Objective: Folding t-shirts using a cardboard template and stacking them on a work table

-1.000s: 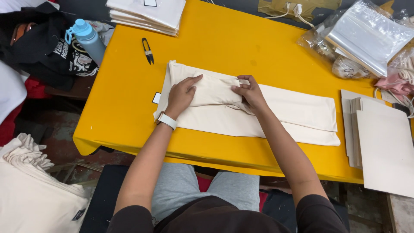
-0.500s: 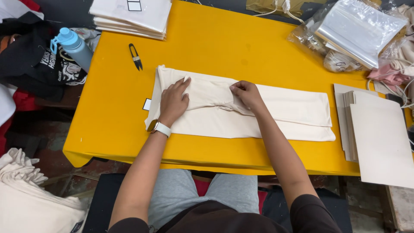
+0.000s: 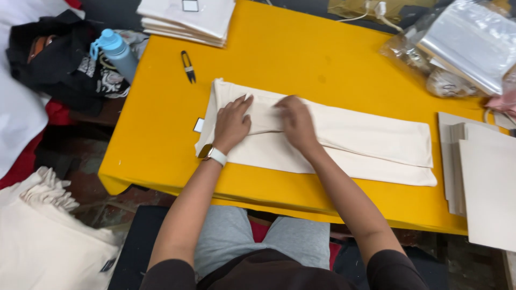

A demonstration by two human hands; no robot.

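Yellow cloth covers the table (image 3: 322,59), the biggest thing in view, and a long cream fabric piece (image 3: 371,142) lies folded across its middle, running from near the left side toward the right edge. Right of it, a stack of pale card sheets (image 3: 486,188) overhangs the table's right end. At the top left rests a pile of folded cream fabric (image 3: 188,21), and at the top right lie clear plastic bags (image 3: 462,43). Off the table on the left sit a black bag (image 3: 59,59) and a blue water bottle (image 3: 118,53), with a heap of cream cloth (image 3: 48,236) lower down on the floor side.

Both hands press on the left part of the folded piece. The left hand (image 3: 232,124) lies flat, fingers spread and open, a white watch (image 3: 214,154) at its wrist. The right hand (image 3: 296,122) is just beside it, palm down on the fabric; it is blurred, so I cannot tell whether its fingers pinch a fold. Small black thread snips (image 3: 187,65) lie on the table above the fabric's left end.
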